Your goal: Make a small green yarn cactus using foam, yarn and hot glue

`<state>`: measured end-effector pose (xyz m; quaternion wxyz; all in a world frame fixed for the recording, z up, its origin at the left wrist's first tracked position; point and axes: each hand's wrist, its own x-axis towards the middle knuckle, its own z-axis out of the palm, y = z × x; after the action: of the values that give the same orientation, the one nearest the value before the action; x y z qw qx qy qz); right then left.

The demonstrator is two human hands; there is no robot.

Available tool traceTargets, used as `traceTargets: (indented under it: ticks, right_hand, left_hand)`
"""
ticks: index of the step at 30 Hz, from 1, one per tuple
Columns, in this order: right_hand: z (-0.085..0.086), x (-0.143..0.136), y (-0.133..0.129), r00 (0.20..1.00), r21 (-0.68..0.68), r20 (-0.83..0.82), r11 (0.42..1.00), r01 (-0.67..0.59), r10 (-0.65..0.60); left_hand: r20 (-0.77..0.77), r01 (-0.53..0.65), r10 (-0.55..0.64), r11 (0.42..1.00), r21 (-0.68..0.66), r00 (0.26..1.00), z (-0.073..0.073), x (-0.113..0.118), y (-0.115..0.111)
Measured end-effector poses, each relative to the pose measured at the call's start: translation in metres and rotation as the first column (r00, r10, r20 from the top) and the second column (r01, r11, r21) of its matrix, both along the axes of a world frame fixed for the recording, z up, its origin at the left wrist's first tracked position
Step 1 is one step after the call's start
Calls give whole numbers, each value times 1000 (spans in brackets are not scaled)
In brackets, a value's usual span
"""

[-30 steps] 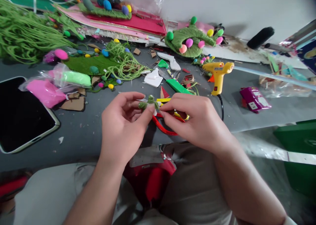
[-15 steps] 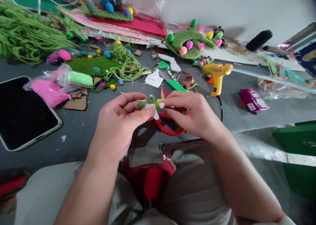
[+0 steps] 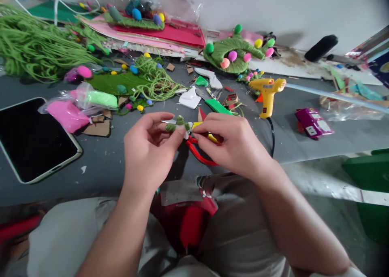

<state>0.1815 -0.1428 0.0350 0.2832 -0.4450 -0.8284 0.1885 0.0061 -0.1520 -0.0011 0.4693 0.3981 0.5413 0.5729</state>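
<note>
My left hand point(image 3: 152, 147) pinches a small white star-shaped piece point(image 3: 186, 134) partly wrapped in green yarn point(image 3: 180, 121) between thumb and fingers. Close at its right side, my right hand point(image 3: 234, 141) has thumb and forefinger pressed together; whatever lies between them is too small to make out. Under both hands, scissors with red handles point(image 3: 200, 157) rest on the grey table point(image 3: 100, 159), partly covered by my fingers. Just beyond are white scraps point(image 3: 190, 98) and a green ridged tool point(image 3: 217, 106).
A yellow glue gun point(image 3: 267, 96) with a clear stick stands to the right, near a purple packet point(image 3: 314, 123). On the left lie a tablet point(image 3: 36, 139), bagged pink clay point(image 3: 68, 115) and heaped green yarn point(image 3: 39, 46). A green yarn-wrapped wreath point(image 3: 221, 58) is at the back.
The star-shaped piece has turned and shifted slightly left in my left hand. My right fingertips have moved left and slightly down with it. The view has shifted a little.
</note>
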Motion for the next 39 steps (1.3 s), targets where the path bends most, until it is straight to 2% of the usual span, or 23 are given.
traceTargets:
  ticks: [5, 8, 10, 13, 15, 19, 22, 26, 30, 34, 39]
  right_hand:
    - [-7, 1, -2, 997, -6, -68, 999, -34, 34]
    - [-8, 3, 2, 992, -11, -108, 998, -60, 58]
    - [-8, 6, 7, 992, -24, -106, 997, -74, 71]
    - [-5, 12, 14, 995, -26, -74, 997, -67, 65]
    - [-3, 13, 17, 998, -14, -30, 999, -51, 51]
    - [3, 9, 15, 996, 33, 92, 999, 4, -7]
    - [4, 2, 8, 992, 39, 117, 998, 46, -50]
    - [2, -2, -3, 996, 13, 74, 999, 44, -45]
    - [-1, -1, -10, 998, 36, 57, 999, 12, -14]
    - [-5, 0, -12, 999, 83, 31, 996, 11, -14]
    - [-8, 6, -5, 999, 77, -50, 997, -3, 7]
  left_hand:
    - [256, 32, -24, 999, -29, 966, -3, -2, 4]
    - [355, 122, -82, 988, -93, 931, 1, -5, 4]
    - [365, 193, -142, 975, -110, 920, 4, -7, 3]
    - [278, 261, -221, 958, -116, 935, 5, -8, 1]
    - [142, 252, -234, 960, -122, 962, 4, -7, 0]
    - [-122, 192, -201, 978, -81, 972, 0, -1, -3]
    - [-144, 151, -152, 988, -14, 978, -1, 4, -4]
    - [-73, 56, -56, 998, 4, 996, 0, 6, -3]
    - [96, 9, -8, 1000, -10, 995, 0, 5, -1]
    - [290, 31, -21, 999, -31, 957, 0, 2, 1]
    - [431, 141, -83, 984, -106, 898, 5, -2, 1]
